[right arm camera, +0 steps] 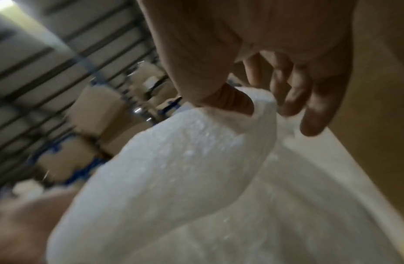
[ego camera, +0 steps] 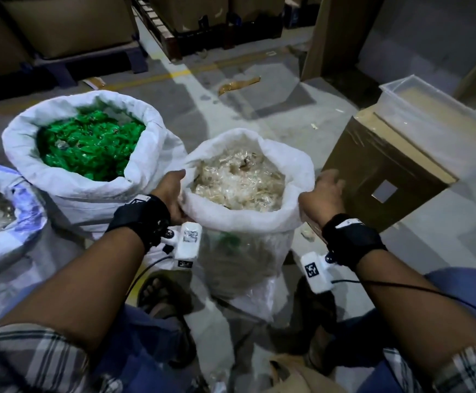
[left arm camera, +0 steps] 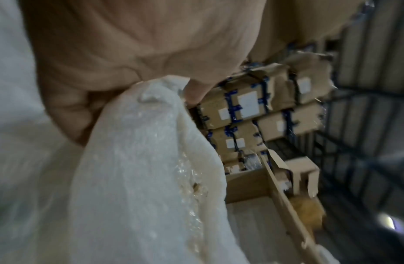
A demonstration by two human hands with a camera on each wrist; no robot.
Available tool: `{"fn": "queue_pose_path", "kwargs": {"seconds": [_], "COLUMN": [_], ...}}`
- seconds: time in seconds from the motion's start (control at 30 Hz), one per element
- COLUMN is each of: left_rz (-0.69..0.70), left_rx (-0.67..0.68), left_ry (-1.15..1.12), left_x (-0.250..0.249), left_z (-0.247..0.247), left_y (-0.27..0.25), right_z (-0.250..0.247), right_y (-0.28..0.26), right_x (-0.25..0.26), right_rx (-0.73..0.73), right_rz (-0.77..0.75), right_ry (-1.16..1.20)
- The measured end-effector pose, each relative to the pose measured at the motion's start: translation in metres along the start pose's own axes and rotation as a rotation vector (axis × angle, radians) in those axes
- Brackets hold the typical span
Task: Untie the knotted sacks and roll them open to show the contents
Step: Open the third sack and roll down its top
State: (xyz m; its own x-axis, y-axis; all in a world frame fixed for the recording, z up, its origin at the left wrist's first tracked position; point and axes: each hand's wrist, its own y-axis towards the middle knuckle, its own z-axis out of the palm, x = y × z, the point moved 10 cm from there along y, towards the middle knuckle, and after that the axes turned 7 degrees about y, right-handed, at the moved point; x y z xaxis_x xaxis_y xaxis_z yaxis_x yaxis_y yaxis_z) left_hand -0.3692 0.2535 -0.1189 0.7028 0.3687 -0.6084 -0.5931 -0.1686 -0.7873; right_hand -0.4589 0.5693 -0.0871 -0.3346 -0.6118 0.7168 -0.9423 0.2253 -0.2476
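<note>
Both hands work the middle sack (ego camera: 248,219) on the floor: the left hand (ego camera: 171,194) grips its rolled rim, the right hand (ego camera: 323,195) hooks a thumb inside, fingers (right arm camera: 309,100) loose. Uneven pulling could tip it, spilling clear packets (ego camera: 239,182).

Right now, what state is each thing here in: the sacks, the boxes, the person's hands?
Middle sack: open, rim rolled down, pale clear wrappers showing.
Green sack: open, rim rolled down, green wrappers showing.
Left-edge sack: open, only partly in view.
Cardboard box: taped shut.
Clear tub: sits on the box.
Left hand: grips the middle sack's rim.
Right hand: thumb hooked on the rim, fingers loose.
</note>
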Motion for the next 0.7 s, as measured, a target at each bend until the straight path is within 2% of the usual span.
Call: {"fn": "queue_pose_path", "kwargs": {"seconds": [0.07,0.13,0.23,0.3,0.33,0.43,0.5,0.6,0.63,0.7], "left_rz": [-0.01,0.075,0.13,0.152,0.169,0.24,0.259,0.241,0.218,0.227], "left_rx": [-0.101,-0.183,-0.213,-0.244,-0.268,-0.292,-0.251,-0.199,-0.219,-0.243], "left_ry": [0.266,0.536,0.772,0.851,0.841,0.61,0.436,0.233,0.21,0.221], "left_x": [-0.001,-0.007,-0.008,-0.014,-0.02,-0.031,-0.037,-0.044,-0.047,-0.054], "left_z": [-0.012,-0.018,-0.015,-0.017,-0.02,-0.029,-0.036,-0.049,-0.056,-0.064], "left_y": [0.002,0.007,0.014,0.016,0.017,0.018,0.019,0.014,0.012,0.011], "right_z": [0.0,0.006,0.02,0.03,0.034,0.035,0.038,0.033,0.029,0.021], "right_y": [-0.005,-0.014,-0.028,-0.036,-0.033,-0.013,-0.008,-0.002,0.001,0.009], "right_x": [0.013,0.015,0.004,-0.002,-0.004,-0.019,-0.026,-0.041,-0.045,-0.044], "right_rx": [0.044,0.137,0.324,0.406,0.393,0.322,0.412,0.461,0.431,0.335], "right_rz": [-0.103,-0.117,-0.08,-0.02,0.003,0.155,0.288,0.542,0.599,0.598], "right_ry": [-0.3,-0.516,-0.513,-0.38,-0.279,0.117,0.322,0.667,0.777,0.904]}}
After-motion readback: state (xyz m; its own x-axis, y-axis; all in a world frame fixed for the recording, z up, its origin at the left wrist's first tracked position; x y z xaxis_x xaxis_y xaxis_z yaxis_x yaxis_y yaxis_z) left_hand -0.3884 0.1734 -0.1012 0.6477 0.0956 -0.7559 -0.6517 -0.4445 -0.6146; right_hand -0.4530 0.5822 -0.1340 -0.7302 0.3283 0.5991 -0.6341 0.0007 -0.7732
